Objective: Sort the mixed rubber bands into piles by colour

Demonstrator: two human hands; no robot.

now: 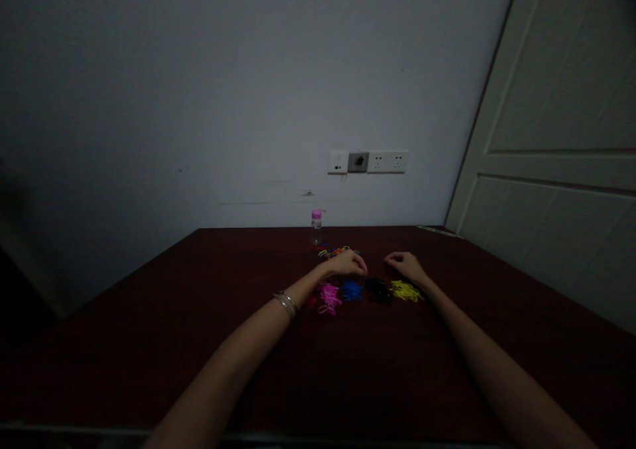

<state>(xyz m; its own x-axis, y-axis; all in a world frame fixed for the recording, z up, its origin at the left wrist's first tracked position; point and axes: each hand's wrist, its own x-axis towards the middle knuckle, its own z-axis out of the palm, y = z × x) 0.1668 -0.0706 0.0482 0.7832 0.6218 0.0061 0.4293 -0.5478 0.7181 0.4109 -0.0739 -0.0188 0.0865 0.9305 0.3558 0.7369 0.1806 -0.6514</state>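
Small rubber bands lie on the dark red table in piles: pink (329,297), blue (352,291), black (379,290) and yellow (406,291). A bit of red shows beside the pink pile, partly behind my left wrist. Farther back is a mixed-colour pile (342,252), partly covered by my left hand (350,263). That hand is closed, fingers bent down above the blue and black piles; what it holds, if anything, is too small to see. My right hand (403,262) rests behind the yellow pile, thumb and fingers pinched together; nothing can be made out between them.
A clear bottle (317,229) with a pink cap stands behind the mixed pile, near the wall. Sockets and a switch (368,162) are set in the wall. A pale panelled door (551,204) borders the table (377,369) on the right.
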